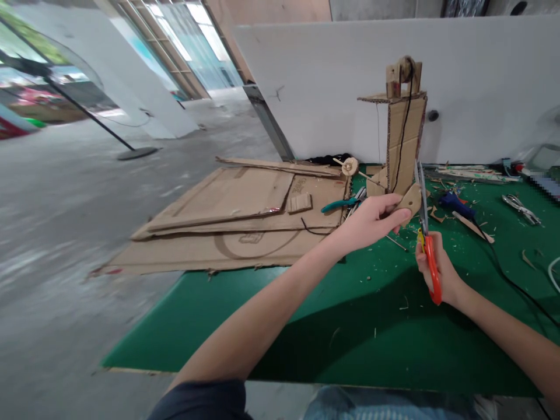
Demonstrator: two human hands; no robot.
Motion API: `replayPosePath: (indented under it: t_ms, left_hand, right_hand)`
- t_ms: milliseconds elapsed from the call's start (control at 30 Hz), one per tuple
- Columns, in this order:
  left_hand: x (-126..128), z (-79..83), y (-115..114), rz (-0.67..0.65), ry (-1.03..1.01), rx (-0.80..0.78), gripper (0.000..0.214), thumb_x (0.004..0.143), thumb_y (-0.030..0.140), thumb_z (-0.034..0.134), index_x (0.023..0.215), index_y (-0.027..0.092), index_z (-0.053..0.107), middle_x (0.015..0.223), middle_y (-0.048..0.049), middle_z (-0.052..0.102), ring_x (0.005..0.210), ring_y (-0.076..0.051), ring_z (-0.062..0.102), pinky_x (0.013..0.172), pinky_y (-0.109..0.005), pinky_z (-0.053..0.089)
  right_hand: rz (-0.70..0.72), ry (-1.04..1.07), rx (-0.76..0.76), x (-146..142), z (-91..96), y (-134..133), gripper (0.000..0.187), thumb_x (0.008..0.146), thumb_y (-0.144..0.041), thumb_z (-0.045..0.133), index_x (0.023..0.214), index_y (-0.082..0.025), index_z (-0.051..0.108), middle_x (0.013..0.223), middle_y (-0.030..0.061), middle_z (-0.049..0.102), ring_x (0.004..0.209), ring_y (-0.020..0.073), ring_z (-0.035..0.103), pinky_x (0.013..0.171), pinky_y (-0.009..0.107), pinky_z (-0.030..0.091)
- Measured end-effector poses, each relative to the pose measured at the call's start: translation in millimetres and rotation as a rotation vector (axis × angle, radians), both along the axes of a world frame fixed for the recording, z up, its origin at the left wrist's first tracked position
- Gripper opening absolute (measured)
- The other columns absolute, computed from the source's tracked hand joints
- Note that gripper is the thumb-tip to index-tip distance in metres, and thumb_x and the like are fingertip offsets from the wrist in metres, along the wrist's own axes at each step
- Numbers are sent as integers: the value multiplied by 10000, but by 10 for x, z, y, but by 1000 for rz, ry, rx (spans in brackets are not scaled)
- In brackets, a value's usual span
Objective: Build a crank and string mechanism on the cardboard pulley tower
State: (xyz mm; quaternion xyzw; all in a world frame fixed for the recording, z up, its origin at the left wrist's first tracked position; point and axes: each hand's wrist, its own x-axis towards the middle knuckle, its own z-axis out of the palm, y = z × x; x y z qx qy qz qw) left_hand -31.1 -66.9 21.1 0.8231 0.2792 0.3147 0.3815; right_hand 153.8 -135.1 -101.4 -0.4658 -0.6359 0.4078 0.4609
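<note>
My left hand [371,221] is closed on a small rounded piece of cardboard [410,200], held above the green table mat [350,326]. My right hand [440,268] grips the orange handles of a pair of scissors [426,233], whose blades point upward and sit right beside the cardboard piece's edge. Behind both hands stands a tall cardboard tower [405,140] with a black cord running down its front.
Flat cardboard sheets [236,216] overhang the table's left end. Teal-handled pliers [343,203], a blue glue gun [455,204] with a black cable, metal pliers [520,208] and cardboard scraps lie on the mat. A white board [341,76] backs the table.
</note>
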Motion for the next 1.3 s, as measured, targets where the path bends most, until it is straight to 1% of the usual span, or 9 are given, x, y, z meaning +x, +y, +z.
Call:
replayPosePath:
  t_ms: [200, 333, 500, 600, 733, 833, 1033, 1167, 1300]
  left_hand:
    - [-12, 10, 22, 17, 25, 26, 336, 929, 396, 496, 671, 201, 403, 597, 23, 494, 554, -95, 485, 502, -235, 349]
    - [-14, 23, 13, 32, 61, 56, 353, 913, 397, 518, 650, 204, 381, 568, 38, 427, 506, -83, 407, 457, -234, 291]
    - [-30, 34, 16, -4, 41, 41, 361, 928, 410, 507, 653, 204, 396, 584, 38, 374, 517, -90, 415, 470, -242, 294]
    - [-52, 38, 52, 37, 33, 60, 337, 932, 402, 504, 669, 201, 443, 593, 32, 392, 515, -91, 376, 473, -248, 278]
    - [-82, 34, 111, 99, -29, 32, 364, 929, 454, 509, 675, 200, 452, 597, 34, 346, 507, -90, 323, 463, -254, 239]
    - [-93, 19, 136, 125, -102, 15, 414, 918, 507, 525, 658, 203, 416, 601, 35, 320, 512, -90, 317, 462, -253, 234]
    - [-103, 21, 130, 116, -102, 32, 436, 930, 495, 513, 635, 202, 378, 580, 40, 344, 498, -82, 326, 458, -244, 243]
    - [-104, 40, 103, 100, 6, 61, 400, 944, 444, 493, 642, 189, 431, 557, 44, 374, 482, -76, 339, 449, -231, 243]
    - [-96, 45, 83, 107, 15, 73, 374, 945, 394, 489, 639, 185, 442, 555, 44, 389, 479, -72, 350, 451, -223, 249]
  right_hand:
    - [79, 31, 21, 42, 184, 15, 451, 895, -690, 447, 1105, -322, 291, 806, -36, 365, 624, 136, 390, 561, 286, 406]
    - [76, 61, 29, 57, 76, 46, 425, 911, -662, 452, 1087, -304, 304, 804, -37, 394, 621, 130, 392, 550, 278, 395]
    - [-27, 77, -32, 20, -28, 46, 439, 892, -651, 502, 1029, -289, 294, 793, -44, 402, 549, 105, 353, 461, 262, 323]
    - [-40, 84, -45, 12, 50, 28, 456, 880, -660, 515, 1018, -294, 281, 762, -53, 383, 528, 101, 336, 441, 258, 299]
    - [18, 44, 15, 36, 191, 5, 485, 863, -676, 524, 1064, -310, 277, 765, -46, 372, 564, 124, 382, 472, 279, 348]
    - [28, -14, 61, 46, 244, -3, 468, 879, -664, 503, 1090, -311, 280, 798, -35, 348, 594, 130, 365, 495, 290, 364]
    - [64, -94, 38, 35, 268, -21, 397, 931, -593, 464, 1104, -292, 274, 832, -34, 354, 610, 118, 360, 527, 291, 372]
    - [71, -32, 0, 18, 290, -31, 381, 933, -598, 457, 1078, -291, 286, 857, -31, 353, 616, 111, 368, 523, 278, 375]
    - [85, 3, -30, 27, 278, -19, 393, 926, -605, 471, 1078, -294, 284, 846, -34, 353, 609, 108, 365, 506, 267, 368]
